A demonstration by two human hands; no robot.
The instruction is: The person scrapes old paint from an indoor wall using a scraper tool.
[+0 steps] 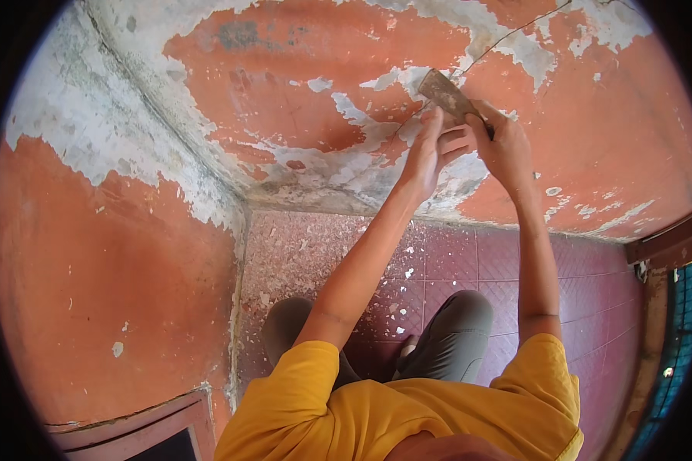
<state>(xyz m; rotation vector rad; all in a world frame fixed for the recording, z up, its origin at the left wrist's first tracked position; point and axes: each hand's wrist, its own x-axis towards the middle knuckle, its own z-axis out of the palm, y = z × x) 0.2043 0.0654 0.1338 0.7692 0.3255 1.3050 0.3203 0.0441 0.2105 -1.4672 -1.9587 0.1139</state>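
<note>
We're gripping flat tool (446,94), right hand (505,146) | holding left hand (430,157) open beside it, apparently for steadying | facing peeling wall (592,131)

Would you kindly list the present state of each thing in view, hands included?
Scraper: held, blade soiled
Right hand: closed on the scraper
Left hand: open, close to the scraper; contact unclear
Front wall: cracked, paint patchily peeled
Left wall: paint partly peeled
Floor: strewn with pale flakes

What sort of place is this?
Probably the corner of an old, worn building, perhaps a house or porch: the orange wall is peeling and cracked, and pale flakes litter the reddish tiled floor.
</note>
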